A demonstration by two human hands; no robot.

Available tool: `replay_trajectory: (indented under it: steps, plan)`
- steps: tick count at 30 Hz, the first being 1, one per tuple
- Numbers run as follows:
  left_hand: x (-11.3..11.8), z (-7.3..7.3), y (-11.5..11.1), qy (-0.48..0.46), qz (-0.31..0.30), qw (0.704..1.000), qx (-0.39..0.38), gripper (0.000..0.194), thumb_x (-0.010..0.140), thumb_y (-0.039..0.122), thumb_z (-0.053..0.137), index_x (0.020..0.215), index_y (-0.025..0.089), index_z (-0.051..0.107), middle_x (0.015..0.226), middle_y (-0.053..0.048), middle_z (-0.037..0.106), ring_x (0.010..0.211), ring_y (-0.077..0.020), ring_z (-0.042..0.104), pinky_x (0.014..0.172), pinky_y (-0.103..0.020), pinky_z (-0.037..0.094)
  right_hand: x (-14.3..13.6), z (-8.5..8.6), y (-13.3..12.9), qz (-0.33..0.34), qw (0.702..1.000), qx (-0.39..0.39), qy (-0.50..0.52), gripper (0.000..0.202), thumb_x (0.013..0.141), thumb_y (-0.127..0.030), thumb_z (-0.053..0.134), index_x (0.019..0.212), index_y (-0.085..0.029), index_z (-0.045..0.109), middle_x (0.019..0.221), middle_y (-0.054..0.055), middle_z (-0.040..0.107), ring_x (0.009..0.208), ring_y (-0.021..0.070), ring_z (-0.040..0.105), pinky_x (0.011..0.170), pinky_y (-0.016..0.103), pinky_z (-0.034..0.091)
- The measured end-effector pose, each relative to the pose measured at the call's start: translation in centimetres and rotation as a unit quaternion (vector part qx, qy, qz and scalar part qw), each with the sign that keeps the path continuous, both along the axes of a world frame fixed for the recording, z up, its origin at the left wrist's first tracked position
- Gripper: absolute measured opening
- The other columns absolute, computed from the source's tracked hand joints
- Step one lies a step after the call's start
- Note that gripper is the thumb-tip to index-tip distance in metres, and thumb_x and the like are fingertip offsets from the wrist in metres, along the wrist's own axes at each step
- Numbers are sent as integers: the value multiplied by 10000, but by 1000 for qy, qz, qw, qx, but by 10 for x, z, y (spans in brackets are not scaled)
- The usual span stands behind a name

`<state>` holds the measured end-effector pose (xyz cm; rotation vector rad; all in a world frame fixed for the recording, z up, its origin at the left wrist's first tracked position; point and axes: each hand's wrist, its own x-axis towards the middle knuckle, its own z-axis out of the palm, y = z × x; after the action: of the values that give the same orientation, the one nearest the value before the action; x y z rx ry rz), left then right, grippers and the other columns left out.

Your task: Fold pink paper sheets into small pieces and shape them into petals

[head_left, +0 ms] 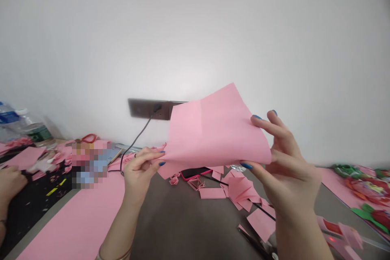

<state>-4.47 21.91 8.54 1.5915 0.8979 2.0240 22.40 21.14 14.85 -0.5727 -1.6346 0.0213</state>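
A sheet of pink paper [210,130] is held up above the table, its lower part bent over into a curve and a faint vertical crease near its left side. My left hand [143,170] pinches the lower left corner between thumb and fingers. At the right edge, my right hand [286,162] grips the bent part, thumb below and fingers above. Under the sheet lie pink paper pieces [240,189], a phone with a pink case [195,173] partly hidden by the sheet, and dark-handled scissors [256,243].
A large pink sheet [76,223] covers the table's left side. A black cable [137,138] runs from the wall socket [148,108]. Bottles [35,128] and red-handled scissors [89,138] stand or lie at left, near another person's hand [12,185]. Colourful crafted pieces [368,191] lie at right.
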Motion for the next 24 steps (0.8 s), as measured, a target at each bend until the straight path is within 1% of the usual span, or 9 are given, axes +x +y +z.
replay_trajectory:
  steps: [4,7,9,12,15,17,19,21,24]
  plan:
    - [-4,-2,5,1,-61,998,-6,111,719,243,796,830,254,792,760,-14,547,758,-135,539,712,-251,486,-2,7,-9,-1,1000,13,1,178,762,-83,703,726,-247,644,1098,31,603,1230,318,494,1050,540,378]
    - [-3,-5,8,-7,-78,997,-24,141,716,282,802,850,245,781,942,-52,566,956,-177,552,840,-274,477,-4,7,-11,-12,999,-35,1,160,791,-91,671,755,-245,643,1025,42,554,1080,273,555,931,471,446]
    - [-2,-6,7,3,-98,994,-40,225,716,329,799,920,242,765,1165,-88,555,1122,-232,521,937,-320,455,-6,7,-11,-18,998,-67,7,140,811,-113,655,766,-244,637,1022,47,541,1028,258,555,851,427,457]
    - [0,-6,5,20,-163,984,-73,443,722,424,781,1125,263,691,1430,-108,441,1295,-313,428,1041,-412,397,-9,7,-13,-18,996,-85,20,134,827,-129,639,764,-246,625,972,45,540,948,238,548,719,361,441]
    - [1,-6,2,52,-239,965,-94,575,710,446,788,1230,262,623,1338,-127,572,1291,-327,460,1078,-452,356,-10,10,-17,-18,996,-88,16,147,835,-134,629,739,-243,610,910,33,536,847,211,541,648,330,419]
    - [1,-6,1,77,-278,950,-118,557,728,434,779,1232,255,621,1232,-127,653,1224,-321,533,1049,-451,391,-10,12,-21,-12,996,-90,6,145,839,-135,623,743,-242,607,904,30,560,817,206,553,645,329,430]
    - [2,-7,0,94,-314,934,-144,513,753,468,745,1202,240,645,1210,-134,665,1182,-330,569,1010,-453,429,-9,14,-22,8,995,-103,-15,131,851,-135,610,778,-243,616,923,33,605,848,217,585,678,341,453]
    - [5,-7,-1,106,-352,916,-162,528,758,524,715,1187,221,660,1263,-152,631,1201,-351,554,1006,-468,430,-8,15,-23,50,990,-120,-54,125,868,-144,594,794,-242,615,967,36,652,927,234,612,780,379,470]
    - [13,-3,-6,119,-425,879,-180,645,714,523,754,1274,243,599,1391,-154,532,1230,-365,524,1005,-485,423,-12,14,-20,115,975,-150,-118,137,883,-194,588,752,-233,599,1132,45,664,1094,262,589,939,446,435]
